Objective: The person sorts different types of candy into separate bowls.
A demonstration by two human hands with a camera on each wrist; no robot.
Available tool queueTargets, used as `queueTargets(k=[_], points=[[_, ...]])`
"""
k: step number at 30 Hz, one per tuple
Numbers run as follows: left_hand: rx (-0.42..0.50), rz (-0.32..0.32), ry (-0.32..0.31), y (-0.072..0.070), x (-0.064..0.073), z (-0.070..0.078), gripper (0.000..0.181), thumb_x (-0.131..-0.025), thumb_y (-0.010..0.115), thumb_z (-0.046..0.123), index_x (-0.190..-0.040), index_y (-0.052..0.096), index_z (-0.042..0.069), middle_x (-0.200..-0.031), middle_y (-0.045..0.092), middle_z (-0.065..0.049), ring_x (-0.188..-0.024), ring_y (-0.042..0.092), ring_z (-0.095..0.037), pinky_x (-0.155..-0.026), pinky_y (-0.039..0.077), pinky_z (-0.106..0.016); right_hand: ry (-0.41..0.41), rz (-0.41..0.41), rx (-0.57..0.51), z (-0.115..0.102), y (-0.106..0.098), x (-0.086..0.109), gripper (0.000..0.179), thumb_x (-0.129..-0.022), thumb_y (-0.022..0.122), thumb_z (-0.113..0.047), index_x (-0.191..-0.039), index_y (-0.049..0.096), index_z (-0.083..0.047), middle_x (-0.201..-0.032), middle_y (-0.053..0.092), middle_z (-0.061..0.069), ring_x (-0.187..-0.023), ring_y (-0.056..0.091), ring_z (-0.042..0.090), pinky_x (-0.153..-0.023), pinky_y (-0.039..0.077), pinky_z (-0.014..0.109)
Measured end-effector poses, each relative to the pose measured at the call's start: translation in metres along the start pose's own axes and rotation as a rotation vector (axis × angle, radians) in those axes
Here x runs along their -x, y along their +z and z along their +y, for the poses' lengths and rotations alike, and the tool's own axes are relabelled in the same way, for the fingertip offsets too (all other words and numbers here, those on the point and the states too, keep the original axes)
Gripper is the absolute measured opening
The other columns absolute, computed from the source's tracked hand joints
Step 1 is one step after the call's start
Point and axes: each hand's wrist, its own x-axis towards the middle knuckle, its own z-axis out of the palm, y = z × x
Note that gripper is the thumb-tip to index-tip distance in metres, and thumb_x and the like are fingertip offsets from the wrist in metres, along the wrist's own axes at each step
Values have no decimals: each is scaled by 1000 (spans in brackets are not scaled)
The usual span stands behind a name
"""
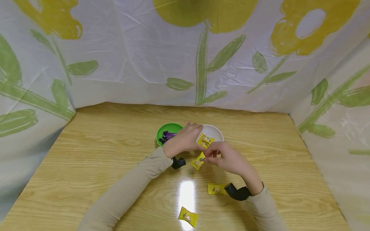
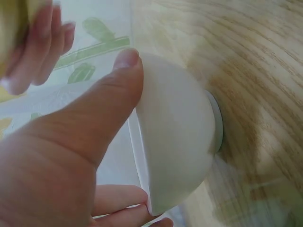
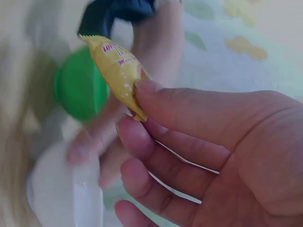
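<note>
Between thumb and forefinger, my right hand [image 1: 231, 157] pinches a yellow wrapped candy [image 1: 198, 161], held just in front of the white bowl [image 1: 217, 132]. The right wrist view shows that candy [image 3: 120, 71] tilted, one end in the pinch. My left hand [image 1: 186, 138] reaches across and holds the white bowl by its rim; the left wrist view has the thumb against the bowl's outer wall [image 2: 177, 127] and other fingers farther along the rim. Yellow wrapped candies [image 1: 205, 140] lie inside that bowl, partly hidden by the hands.
To the left, a green bowl [image 1: 161, 130] contains purple wrapped candies [image 1: 167, 136]; the left hand hides part of it. Two more yellow candies lie nearer on the wooden table, one [image 1: 215, 189] by the right wrist's black camera mount [image 1: 238, 192], another [image 1: 188, 217] at the front.
</note>
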Motion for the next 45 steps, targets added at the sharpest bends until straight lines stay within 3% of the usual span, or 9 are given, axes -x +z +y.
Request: queueTargets(k=[4, 10, 14, 17, 22, 27, 37, 45], points=[[6, 8, 2, -1, -1, -1, 91, -83, 80, 43, -149, 38, -4, -154, 38, -17, -145, 30, -34, -121, 13, -46, 47, 109, -23, 13, -13, 1, 5, -88, 76, -9, -85, 72, -10, -80, 64, -8, -74, 57, 12, -71, 50, 35], [62, 26, 11, -2, 1, -2, 107, -74, 82, 59, -149, 39, -5, -152, 41, -19, -144, 32, -34, -121, 13, -46, 130, 246, -43, 37, -18, -6, 4, -89, 75, -10, -88, 74, -6, -82, 68, 0, -73, 58, 18, -67, 51, 33], [90, 23, 15, -2, 1, -2, 108, -74, 81, 60, -148, 39, -6, -152, 40, -20, -144, 32, -35, -121, 12, -46, 143, 289, 28, 51, -15, -11, 5, -89, 75, -9, -88, 74, -5, -84, 69, 3, -71, 57, 18, -60, 50, 30], [84, 23, 20, -1, 0, -2, 108, -74, 80, 61, -149, 38, -6, -153, 40, -20, -144, 31, -35, -121, 12, -46, 131, 281, 151, 55, -15, -16, 4, -87, 76, -7, -85, 75, -4, -83, 67, 4, -71, 56, 20, -61, 48, 32], [69, 21, 25, 1, 0, -1, 109, -74, 79, 62, -149, 38, -4, -153, 40, -19, -144, 31, -34, -122, 12, -45, 104, 187, 389, 54, -21, -25, 4, -81, 80, -6, -80, 77, -6, -82, 63, 4, -76, 55, 24, -65, 47, 41], [65, 20, 22, 1, 0, 1, 108, -75, 78, 63, -150, 38, -3, -153, 40, -18, -145, 31, -34, -122, 12, -44, 132, 109, 528, 55, -20, -33, 4, -81, 80, -6, -79, 79, -10, -79, 56, 2, -76, 52, 25, -69, 45, 46], [65, 5, 12, -2, 2, 1, 109, -75, 78, 63, -151, 36, -4, -154, 37, -19, -145, 30, -34, -122, 12, -44, 159, 115, 581, 60, -13, -39, 8, -80, 77, -4, -76, 79, -11, -79, 52, 2, -76, 49, 25, -72, 43, 45], [60, 6, 5, -2, 2, 1, 109, -75, 78, 63, -151, 36, -3, -154, 38, -18, -145, 30, -34, -122, 12, -44, 69, 162, 532, 49, -18, -26, 7, -82, 80, -9, -82, 75, -13, -79, 56, 0, -75, 50, 20, -69, 40, 40]])
